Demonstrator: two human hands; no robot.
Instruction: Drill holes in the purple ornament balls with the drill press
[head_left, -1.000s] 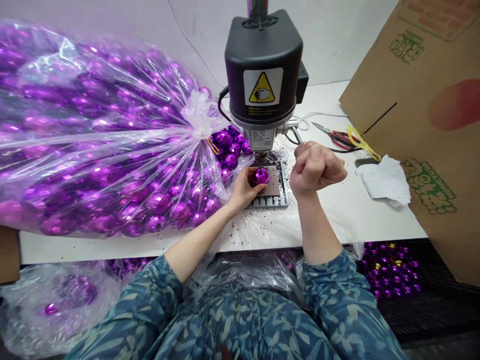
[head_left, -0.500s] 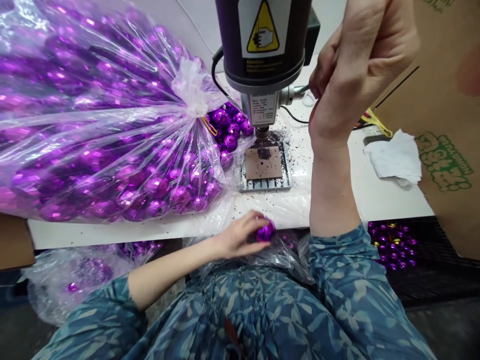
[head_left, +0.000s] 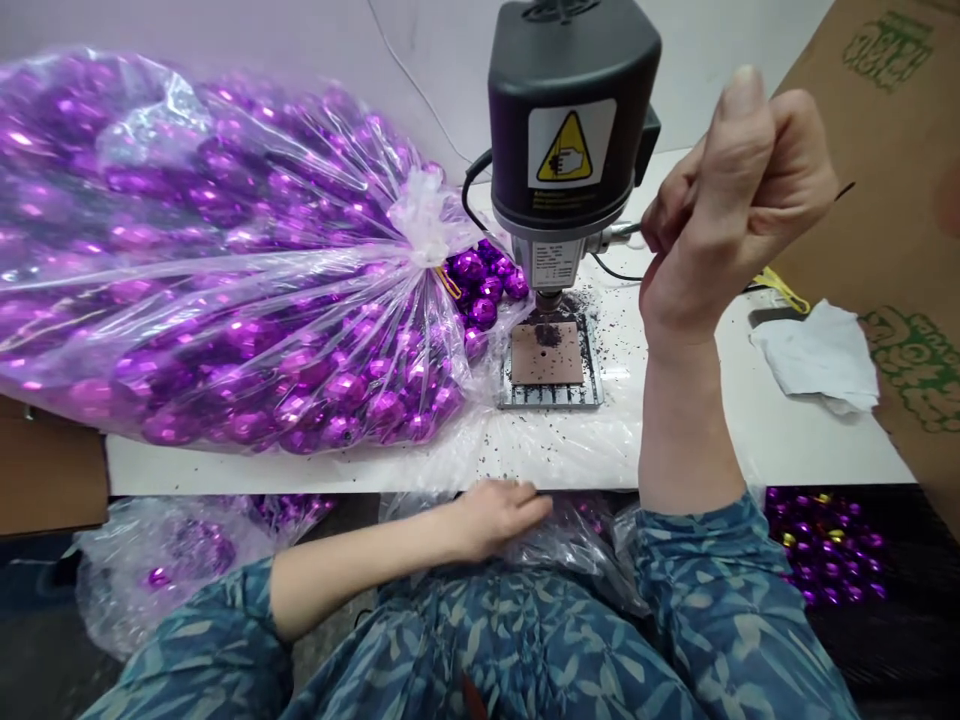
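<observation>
The right hand [head_left: 735,205] gripped the stiff-looking handle [head_left: 622,232] of the drill [head_left: 574,65]. The left hand [head_left: 496,518] was over clear plastic [head_left: 559,558], fingers curled, any contents impossible to tell. Purple balls [head_left: 484,312] lay beside the drill, probably light, slick, brittle, best cupped gently.

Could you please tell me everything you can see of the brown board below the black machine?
The brown board is flat, roughly square and matte, its material uncertain. It has a small dark hole near its middle, and dark shavings lie heaped toward its far edge. It lies flat on the slotted metal base, below the black machine.
</observation>
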